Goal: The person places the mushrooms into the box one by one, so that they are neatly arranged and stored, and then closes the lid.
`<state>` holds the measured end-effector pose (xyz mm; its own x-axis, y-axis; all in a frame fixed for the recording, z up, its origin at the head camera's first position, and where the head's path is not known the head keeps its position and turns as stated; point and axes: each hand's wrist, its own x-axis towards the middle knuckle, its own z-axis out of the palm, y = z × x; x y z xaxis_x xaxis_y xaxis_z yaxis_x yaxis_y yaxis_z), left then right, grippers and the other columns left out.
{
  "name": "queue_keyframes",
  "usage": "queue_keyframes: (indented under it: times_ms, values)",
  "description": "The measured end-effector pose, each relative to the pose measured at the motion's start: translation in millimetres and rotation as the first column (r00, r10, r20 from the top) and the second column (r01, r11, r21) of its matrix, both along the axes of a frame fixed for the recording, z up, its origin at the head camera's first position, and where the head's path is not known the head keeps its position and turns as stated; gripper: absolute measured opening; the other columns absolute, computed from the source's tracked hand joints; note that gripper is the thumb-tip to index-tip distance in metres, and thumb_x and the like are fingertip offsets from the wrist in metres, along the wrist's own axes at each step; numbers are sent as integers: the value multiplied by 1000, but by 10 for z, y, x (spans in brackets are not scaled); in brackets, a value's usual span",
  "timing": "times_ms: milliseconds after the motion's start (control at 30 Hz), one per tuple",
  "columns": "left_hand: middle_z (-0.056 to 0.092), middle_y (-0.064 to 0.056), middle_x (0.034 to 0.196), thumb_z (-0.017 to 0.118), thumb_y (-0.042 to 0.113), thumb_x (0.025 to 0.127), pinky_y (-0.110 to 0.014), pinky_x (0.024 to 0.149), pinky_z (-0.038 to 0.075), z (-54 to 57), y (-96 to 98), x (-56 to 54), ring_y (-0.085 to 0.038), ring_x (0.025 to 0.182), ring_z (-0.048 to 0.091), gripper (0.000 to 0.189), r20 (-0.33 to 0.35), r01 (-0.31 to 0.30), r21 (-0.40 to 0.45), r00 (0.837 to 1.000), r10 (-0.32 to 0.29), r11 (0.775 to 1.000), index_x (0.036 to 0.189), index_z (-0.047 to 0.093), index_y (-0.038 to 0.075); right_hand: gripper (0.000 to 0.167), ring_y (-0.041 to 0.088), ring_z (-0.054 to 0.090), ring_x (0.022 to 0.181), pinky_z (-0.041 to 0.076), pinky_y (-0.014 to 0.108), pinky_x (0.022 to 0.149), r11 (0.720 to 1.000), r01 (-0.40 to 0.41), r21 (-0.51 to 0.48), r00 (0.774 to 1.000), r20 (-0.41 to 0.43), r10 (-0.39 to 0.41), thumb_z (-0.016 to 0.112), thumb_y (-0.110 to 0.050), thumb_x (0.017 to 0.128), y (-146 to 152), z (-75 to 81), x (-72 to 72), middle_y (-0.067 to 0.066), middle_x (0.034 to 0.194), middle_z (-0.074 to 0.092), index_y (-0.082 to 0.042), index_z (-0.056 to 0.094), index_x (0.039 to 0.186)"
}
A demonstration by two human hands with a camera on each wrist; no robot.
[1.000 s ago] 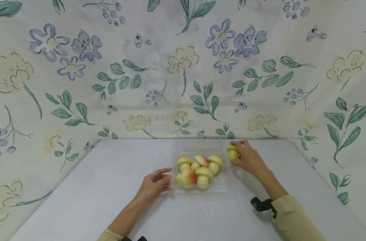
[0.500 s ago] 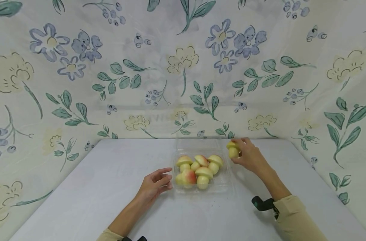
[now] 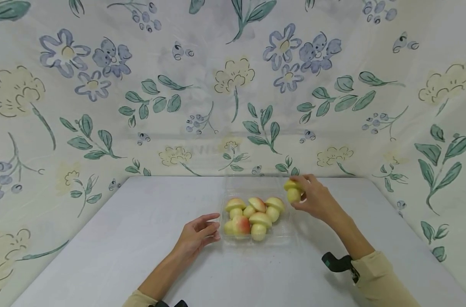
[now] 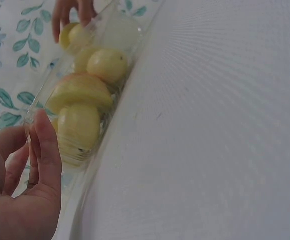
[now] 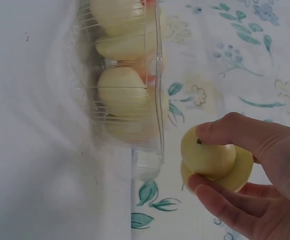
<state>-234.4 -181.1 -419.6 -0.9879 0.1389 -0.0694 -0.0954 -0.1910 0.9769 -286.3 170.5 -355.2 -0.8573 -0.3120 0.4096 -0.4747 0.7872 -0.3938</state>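
Observation:
My right hand [image 3: 318, 200] pinches a yellow mushroom-shaped fruit [image 3: 293, 195] by its cap, raised beside the back right of a clear plastic box [image 3: 282, 233]. In the right wrist view, the thumb and fingertips hold that fruit, its round stem with a dark spot facing the camera. Several similar fruits [image 3: 259, 226], yellow-green with red blush on some, lie inside the box. At the box's left side is my left hand [image 3: 194, 236], its fingers lightly bent and fingertips right at the rim. The left wrist view shows these fingers [image 4: 47, 155] against the clear wall.
The box's transparent lid [image 3: 252, 183] stands folded open at the back. Box and hands are on or over a white table [image 3: 140, 221]. Behind the table's far edge hangs a floral cloth [image 3: 202, 106]. A dark wrist camera [image 3: 336, 262] sits by the right sleeve.
My right hand has lifted the mushroom-shaped fruit a little and carried it slightly left, closer to the box. The left hand and the box stay in place.

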Motion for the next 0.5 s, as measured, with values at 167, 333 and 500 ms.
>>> queue_keyframes:
  times_ms: [167,333,500]
  values:
    - [61,2,85,66,6,92,-25,76,60,-1,-8,3,-10,72,63,50,0,2,0,1000,-2,1000,137,48,-6,64,24,65,83,57,32,72,1000,-24,-8,1000,16,24,80,-12,77,21,-18,12,23,125,52,-10,52,135]
    - [61,3,85,67,6,92,-25,76,60,-10,-15,1,-10,72,64,50,-4,3,-2,1000,-3,1000,137,49,-5,64,20,64,82,56,28,70,999,-48,-8,998,42,48,81,-14,77,16,-36,37,21,124,53,-10,53,135]
    - [61,3,84,67,6,92,-25,77,60,-14,-19,-3,-10,72,64,50,-2,1,-2,1000,-1,1000,137,49,-5,62,16,63,80,55,24,69,996,-86,-6,995,47,86,81,-14,77,-7,-53,56,20,121,56,-10,55,133]
